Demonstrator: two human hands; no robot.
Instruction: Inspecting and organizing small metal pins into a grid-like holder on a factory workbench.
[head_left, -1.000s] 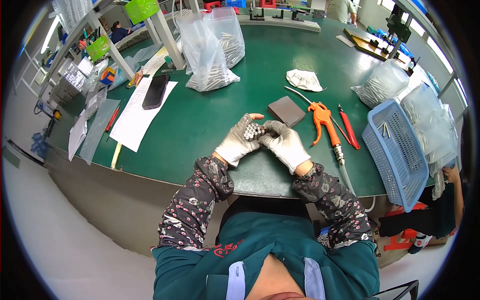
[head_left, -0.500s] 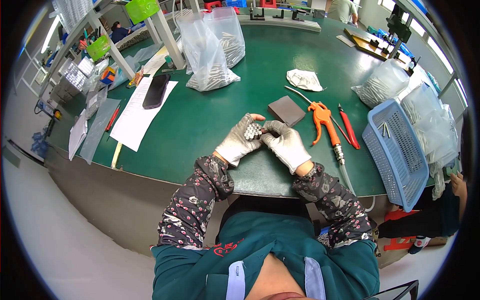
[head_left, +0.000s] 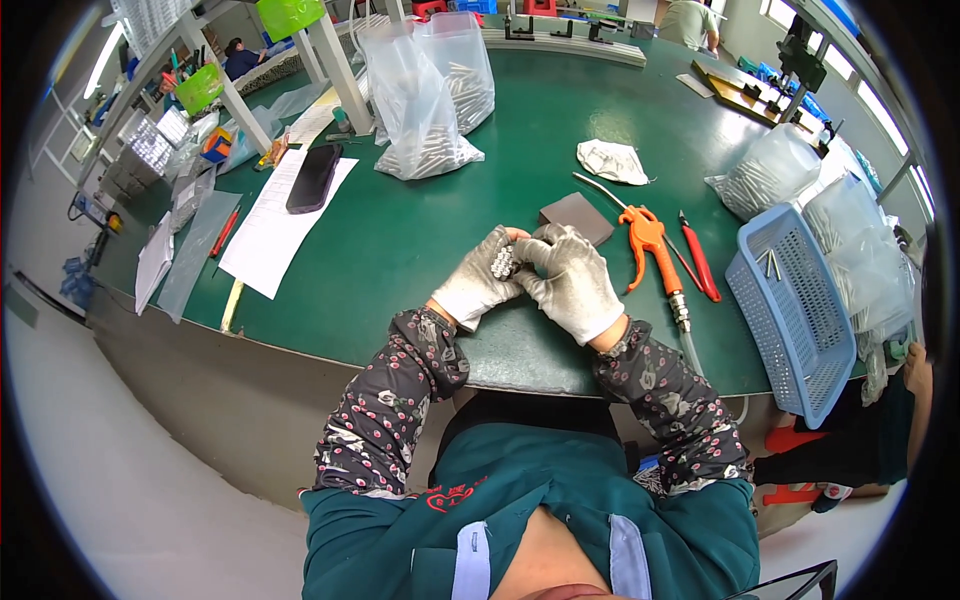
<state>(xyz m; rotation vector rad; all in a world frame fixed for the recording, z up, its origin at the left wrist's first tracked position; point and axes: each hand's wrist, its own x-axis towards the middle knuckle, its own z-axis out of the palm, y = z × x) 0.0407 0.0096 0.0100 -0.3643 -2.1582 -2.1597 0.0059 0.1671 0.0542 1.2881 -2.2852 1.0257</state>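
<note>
Metal rods (head_left: 503,263), bundled w/ ends facing the camera, sit in the L hand (head_left: 474,282) over the table's (head_left: 420,235) near edge; its fingers curl snugly round them. R hand (head_left: 574,287) is right alongside, fingers bent, part-closed; can't tell if they grip any. Brown block (head_left: 580,216) just beyond, orange air gun (head_left: 646,233) to R.

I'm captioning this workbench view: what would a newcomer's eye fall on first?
Probably the bright orange air gun on the green table, right of the hands. Next, the bundle of small metal pieces in the gloved left hand, with the right hand close beside it. The blue basket stands out farther right.
</note>
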